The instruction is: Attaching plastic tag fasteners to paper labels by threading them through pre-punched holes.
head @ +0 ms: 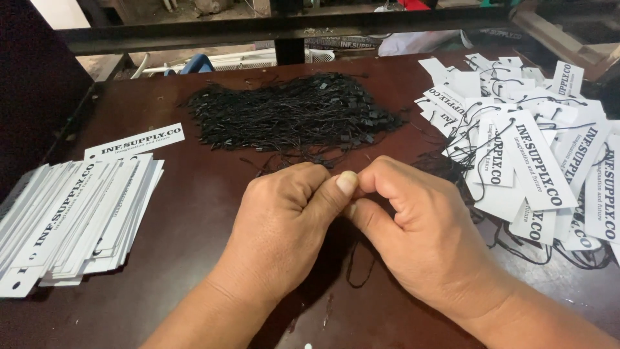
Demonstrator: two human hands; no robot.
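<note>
1. left hand [284,216] and right hand [413,226] curled shut, thumbs meeting over thin black string [359,268] at table centre; grip unclear.
2. stacked white rectangular card tags [71,220] at left.
3. strung white tags [536,155] heaped at right.
4. black string pile [290,113] behind hands.

Both hands [349,223] fisted together w/ black string [359,266], mid-table [194,200].
</note>
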